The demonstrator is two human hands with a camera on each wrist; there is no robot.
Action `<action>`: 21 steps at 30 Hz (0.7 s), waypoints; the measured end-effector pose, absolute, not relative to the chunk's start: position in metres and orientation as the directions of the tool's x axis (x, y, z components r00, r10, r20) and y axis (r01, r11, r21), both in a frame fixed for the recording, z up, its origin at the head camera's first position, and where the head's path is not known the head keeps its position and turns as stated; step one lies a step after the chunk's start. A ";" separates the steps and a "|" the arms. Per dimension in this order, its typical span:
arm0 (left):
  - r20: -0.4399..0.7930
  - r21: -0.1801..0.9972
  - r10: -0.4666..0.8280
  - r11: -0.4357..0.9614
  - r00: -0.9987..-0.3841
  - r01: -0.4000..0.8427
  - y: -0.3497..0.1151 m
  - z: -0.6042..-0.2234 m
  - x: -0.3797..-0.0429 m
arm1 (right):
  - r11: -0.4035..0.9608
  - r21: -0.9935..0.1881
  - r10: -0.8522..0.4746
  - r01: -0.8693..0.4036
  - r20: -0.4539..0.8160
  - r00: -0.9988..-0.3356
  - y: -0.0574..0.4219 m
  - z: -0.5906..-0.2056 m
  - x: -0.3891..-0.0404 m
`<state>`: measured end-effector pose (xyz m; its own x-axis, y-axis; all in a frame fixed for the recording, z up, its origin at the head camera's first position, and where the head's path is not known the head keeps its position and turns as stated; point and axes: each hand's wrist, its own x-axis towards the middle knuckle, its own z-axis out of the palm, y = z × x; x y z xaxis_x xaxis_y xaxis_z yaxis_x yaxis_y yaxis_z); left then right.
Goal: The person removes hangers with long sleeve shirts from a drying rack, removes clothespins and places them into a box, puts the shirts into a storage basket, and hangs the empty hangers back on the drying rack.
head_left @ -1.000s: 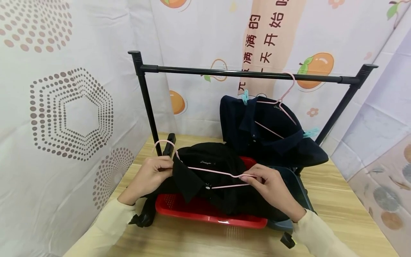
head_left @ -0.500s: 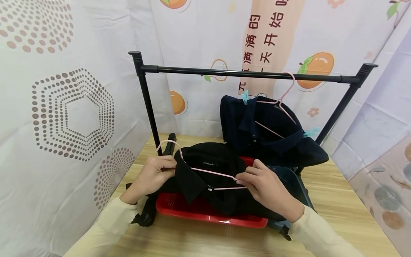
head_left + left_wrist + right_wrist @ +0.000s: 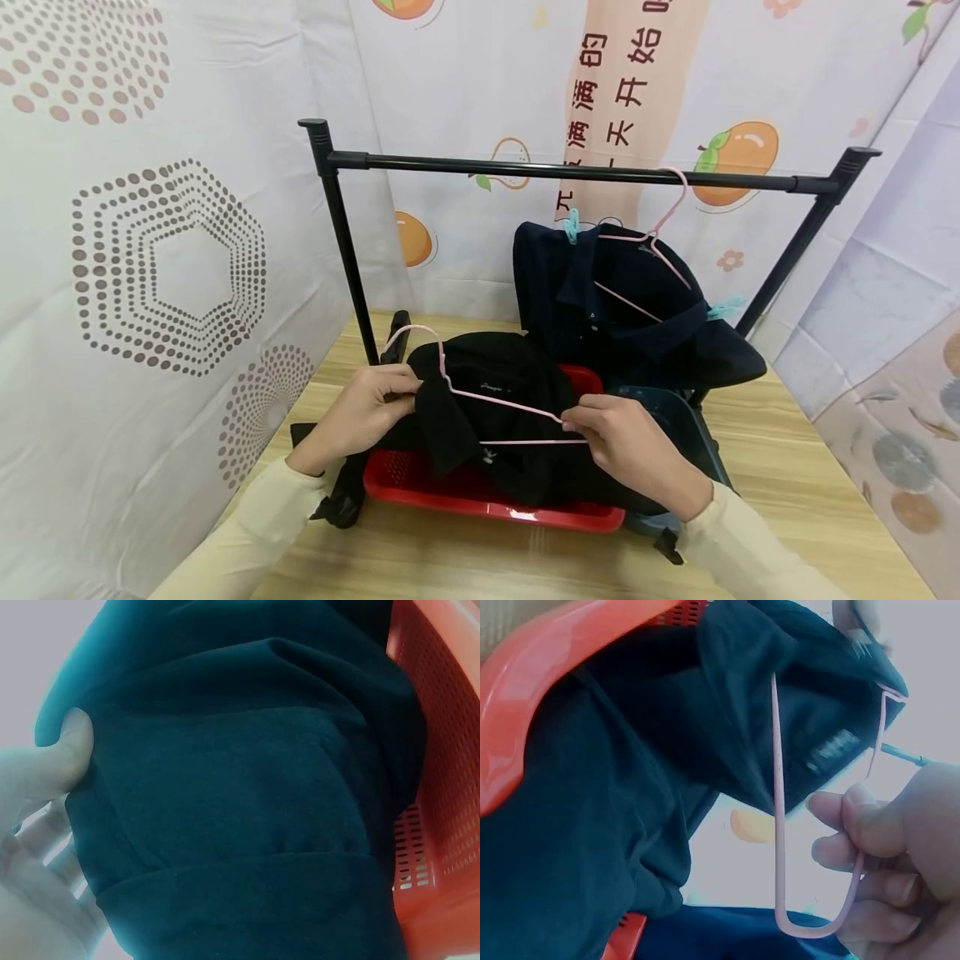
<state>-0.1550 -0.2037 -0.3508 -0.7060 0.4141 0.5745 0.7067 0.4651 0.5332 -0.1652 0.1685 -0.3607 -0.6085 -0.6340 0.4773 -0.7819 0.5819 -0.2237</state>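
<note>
In the head view, a black collared shirt [image 3: 491, 354] lies bunched over a red basket [image 3: 487, 512]. A pink wire hanger [image 3: 510, 404] runs across its neck opening, hook up at the left and far end under the collar. My left hand [image 3: 367, 408] pinches the shirt at the collar's left side; in the left wrist view, the thumb [image 3: 75, 746] lies on the fabric. My right hand [image 3: 630, 437] grips the hanger's right arm. The right wrist view shows that hanger end [image 3: 778, 825] as a rounded loop outside the cloth, with fingers and thumb around the wire.
A black garment rack [image 3: 487, 167] stands behind the basket. From its bar hangs a navy shirt [image 3: 547, 275] on another pink hanger [image 3: 671, 208], with light blue clips [image 3: 572, 227] on it. A dark blue basket [image 3: 701, 433] sits to the right on the wooden table [image 3: 780, 450].
The pink hanger's hook and neck have shifted right, and more of the neck shows beside the collar. My right hand first slid left along the wire, then moved slightly right. My left hand edged right.
</note>
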 end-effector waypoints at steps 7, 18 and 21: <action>0.555 0.526 0.419 0.492 -0.719 0.693 -0.209 -0.352 -0.153 | 0.552 -0.226 -0.606 -0.802 0.552 -0.573 0.188 -0.361 -0.170; 0.532 0.535 0.417 0.509 -0.736 0.675 -0.213 -0.356 -0.152 | 0.515 -0.198 -0.563 -0.834 0.655 -0.504 0.213 -0.358 -0.171; 0.532 0.532 0.421 0.509 -0.734 0.677 -0.214 -0.356 -0.153 | 0.516 -0.209 -0.553 -0.831 0.660 -0.509 0.216 -0.357 -0.171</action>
<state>-0.1531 -0.2144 -0.3559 -0.7343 0.4212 0.5324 0.6772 0.5088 0.5315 -0.1713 0.2161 -0.3574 -0.5089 -0.5525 0.6601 -0.8308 0.5159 -0.2087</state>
